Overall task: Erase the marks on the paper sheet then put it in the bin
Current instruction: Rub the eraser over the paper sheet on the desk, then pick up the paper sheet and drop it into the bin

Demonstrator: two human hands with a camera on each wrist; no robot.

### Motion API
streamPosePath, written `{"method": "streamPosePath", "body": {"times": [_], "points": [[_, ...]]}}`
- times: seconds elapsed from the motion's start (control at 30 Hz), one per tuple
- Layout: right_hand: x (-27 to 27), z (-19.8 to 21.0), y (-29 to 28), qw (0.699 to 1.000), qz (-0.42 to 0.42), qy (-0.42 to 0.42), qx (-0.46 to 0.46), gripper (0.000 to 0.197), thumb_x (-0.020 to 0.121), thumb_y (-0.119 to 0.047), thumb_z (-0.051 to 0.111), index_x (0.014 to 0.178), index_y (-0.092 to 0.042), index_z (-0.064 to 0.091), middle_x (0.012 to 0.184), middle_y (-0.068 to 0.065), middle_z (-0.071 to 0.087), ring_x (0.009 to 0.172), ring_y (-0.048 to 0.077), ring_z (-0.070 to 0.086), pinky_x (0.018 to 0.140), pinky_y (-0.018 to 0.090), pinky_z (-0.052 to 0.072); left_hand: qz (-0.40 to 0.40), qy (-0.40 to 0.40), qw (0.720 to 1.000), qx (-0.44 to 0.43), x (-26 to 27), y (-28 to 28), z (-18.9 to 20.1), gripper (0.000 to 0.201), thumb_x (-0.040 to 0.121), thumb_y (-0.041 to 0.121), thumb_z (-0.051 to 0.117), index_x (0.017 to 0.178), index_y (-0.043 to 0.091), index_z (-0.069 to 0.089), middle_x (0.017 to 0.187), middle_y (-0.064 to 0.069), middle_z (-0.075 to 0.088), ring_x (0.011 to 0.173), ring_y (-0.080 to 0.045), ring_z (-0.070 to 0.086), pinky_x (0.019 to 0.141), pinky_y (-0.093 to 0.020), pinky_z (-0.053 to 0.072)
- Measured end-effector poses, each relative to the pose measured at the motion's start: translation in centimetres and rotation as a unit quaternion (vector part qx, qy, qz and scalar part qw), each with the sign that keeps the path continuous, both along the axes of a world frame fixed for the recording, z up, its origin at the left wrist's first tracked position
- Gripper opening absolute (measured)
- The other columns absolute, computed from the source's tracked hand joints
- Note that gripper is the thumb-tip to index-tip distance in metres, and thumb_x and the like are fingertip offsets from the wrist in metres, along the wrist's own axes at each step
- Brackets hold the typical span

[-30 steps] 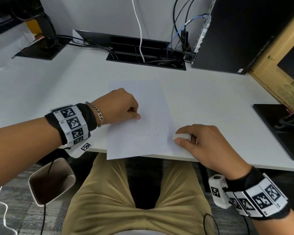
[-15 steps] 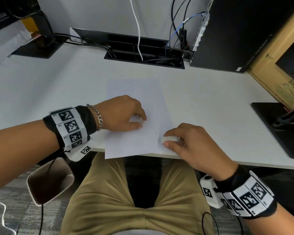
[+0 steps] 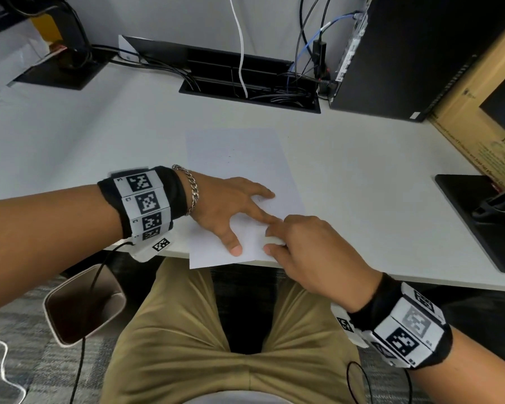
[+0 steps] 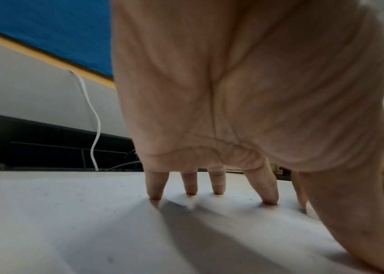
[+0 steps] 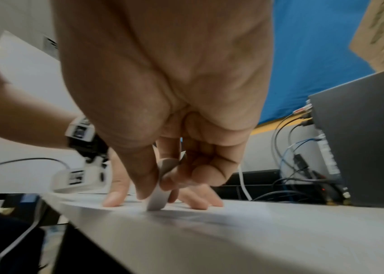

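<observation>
A white paper sheet (image 3: 239, 158) lies on the white desk (image 3: 362, 176), its near edge hanging slightly over the desk's front. Faint pencil marks show near its middle. My left hand (image 3: 231, 211) lies spread flat on the sheet, fingertips (image 4: 155, 194) and thumb pressing it down. My right hand (image 3: 312, 249) pinches a small white eraser (image 3: 274, 242) between thumb and fingers, its end on the sheet's lower right part, just right of my left thumb. In the right wrist view the eraser (image 5: 157, 192) stands tilted with its tip on the paper (image 5: 186, 209).
A beige bin (image 3: 83, 306) stands on the floor under the desk's left front. A black computer tower (image 3: 414, 53), a cable tray with wires (image 3: 251, 83) and a cardboard box (image 3: 478, 112) line the back and right. A black monitor base (image 3: 484, 217) sits right.
My left hand has opened from a fist and spread flat on the sheet. My right hand with the eraser has slid left onto the paper, close to my left thumb.
</observation>
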State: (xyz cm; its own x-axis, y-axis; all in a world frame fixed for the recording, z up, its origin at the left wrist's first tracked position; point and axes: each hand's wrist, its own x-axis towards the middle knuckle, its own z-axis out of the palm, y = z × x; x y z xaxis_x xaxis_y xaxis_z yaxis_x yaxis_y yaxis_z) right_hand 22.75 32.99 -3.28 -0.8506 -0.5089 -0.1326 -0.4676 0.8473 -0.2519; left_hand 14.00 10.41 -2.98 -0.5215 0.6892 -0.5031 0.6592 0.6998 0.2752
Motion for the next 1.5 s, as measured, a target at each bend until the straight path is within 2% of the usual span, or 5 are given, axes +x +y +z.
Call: {"method": "streamPosePath", "body": {"times": [0.3,0.8,0.93,1.03,1.5], "points": [[0.8,0.2,-0.3,0.998,0.003,0.033,0.06,0.032,0.105,-0.043,0.045,0.119,-0.023,0.066,0.092,-0.007,0.049,0.084,0.018,0.052,0.07,0.031,0.039,-0.029,0.044,0.998,-0.04,-0.1,0.5,0.4,0.092,0.083,0.077,0.067,0.156,0.066,0.012,0.174,0.013,-0.007,0.159,-0.012,-0.002,0.128,-0.058,-0.006],[-0.6,0.7,2.2,0.996,-0.07,0.023,-0.049,0.028,0.1,-0.049,0.055,0.116,-0.032,0.072,0.104,-0.006,0.071,0.097,0.016,0.065,0.082,0.034,0.05,-0.043,0.052,0.996,-0.052,0.3,0.4,0.4,0.088,0.09,0.076,0.059,0.159,0.061,0.007,0.175,0.011,-0.009,0.16,-0.01,-0.007,0.126,-0.056,-0.015],[-0.6,0.5,3.2,0.991,-0.095,0.019,-0.088,0.029,0.099,-0.05,0.059,0.122,-0.036,0.07,0.106,-0.01,0.063,0.1,0.016,0.062,0.088,0.037,0.051,0.002,0.083,0.993,0.08,0.4,-0.4,-0.1,0.058,0.103,0.052,0.057,0.158,0.047,0.039,0.165,0.01,0.036,0.152,-0.012,0.03,0.129,-0.045,0.016],[-0.8,0.3,3.3,0.989,-0.102,0.022,-0.106,0.027,0.098,-0.045,0.063,0.121,-0.034,0.072,0.104,-0.008,0.053,0.095,0.014,0.058,0.085,0.034,0.05,0.059,0.149,0.979,0.127,0.5,-0.4,0.3,0.033,0.104,0.03,0.06,0.136,0.036,0.066,0.13,0.013,0.066,0.116,-0.008,0.059,0.104,-0.035,0.048],[-5.5,0.7,7.8,0.979,-0.177,0.088,-0.049,0.028,0.095,-0.043,0.07,0.115,-0.024,0.075,0.102,-0.002,0.061,0.099,0.023,0.061,0.084,0.037,0.049,0.182,0.25,0.947,0.088,-0.2,-1.4,0.5,0.011,0.097,0.025,0.063,0.09,0.028,0.072,0.084,0.012,0.069,0.077,-0.016,0.065,0.073,-0.038,0.057]]}}
